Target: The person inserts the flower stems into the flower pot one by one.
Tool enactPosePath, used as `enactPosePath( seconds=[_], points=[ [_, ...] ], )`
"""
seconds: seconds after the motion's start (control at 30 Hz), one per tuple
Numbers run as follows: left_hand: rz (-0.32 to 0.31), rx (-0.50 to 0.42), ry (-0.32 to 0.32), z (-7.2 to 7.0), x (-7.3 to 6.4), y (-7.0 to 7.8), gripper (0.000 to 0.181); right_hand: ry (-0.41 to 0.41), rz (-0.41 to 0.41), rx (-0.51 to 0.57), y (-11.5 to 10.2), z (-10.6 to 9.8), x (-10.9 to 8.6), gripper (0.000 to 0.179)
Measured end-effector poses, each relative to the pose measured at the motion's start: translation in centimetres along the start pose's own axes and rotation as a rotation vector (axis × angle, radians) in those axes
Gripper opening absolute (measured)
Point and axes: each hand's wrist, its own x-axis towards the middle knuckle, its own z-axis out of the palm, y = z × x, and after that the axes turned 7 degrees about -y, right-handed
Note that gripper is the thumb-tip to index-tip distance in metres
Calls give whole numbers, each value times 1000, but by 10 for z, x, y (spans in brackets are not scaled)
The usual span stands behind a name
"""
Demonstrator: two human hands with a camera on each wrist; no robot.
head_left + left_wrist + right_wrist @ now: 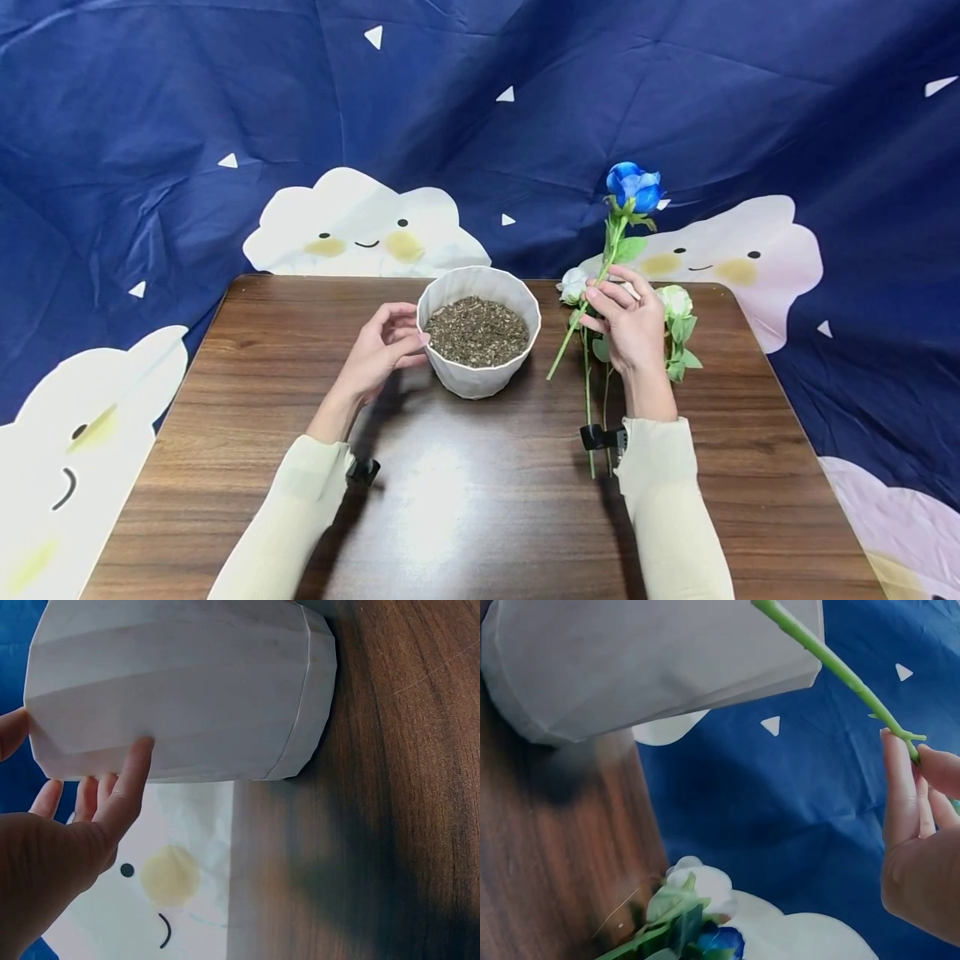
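A white faceted flower pot filled with brown soil stands on the table. My left hand is at its left side, fingers spread and fingertips touching the outer wall, near the rim; the left wrist view shows these fingertips against the pot. My right hand pinches the green stem of a blue rose between thumb and fingers. The bloom points up and away, while the bare lower end slants down toward the pot's right side, above the table.
Right of the pot lie more flowers: a white rose and a pale green-white rose, with long stems running toward me beneath my right hand. In the right wrist view a blue bloom also shows among them. A dark blue cloth hangs behind the brown table.
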Motion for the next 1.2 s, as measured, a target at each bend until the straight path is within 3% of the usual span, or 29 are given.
enactPosePath(
  seconds=[0.4, 0.63, 0.83, 1.2],
  points=[
    [2, 6, 2, -2, 1, 1, 56, -34, -64, 97, -12, 29, 8, 43],
    [-8, 6, 0, -1, 2, 1, 56, -93, -109, 82, -12, 42, 13, 35],
    [-10, 13, 0, -2, 2, 0, 56, -91, -143, 55, -7, 52, 18, 35],
    [-12, 14, -2, 0, 0, 0, 57, -106, -117, 11, 1, 60, 24, 22]
  ],
)
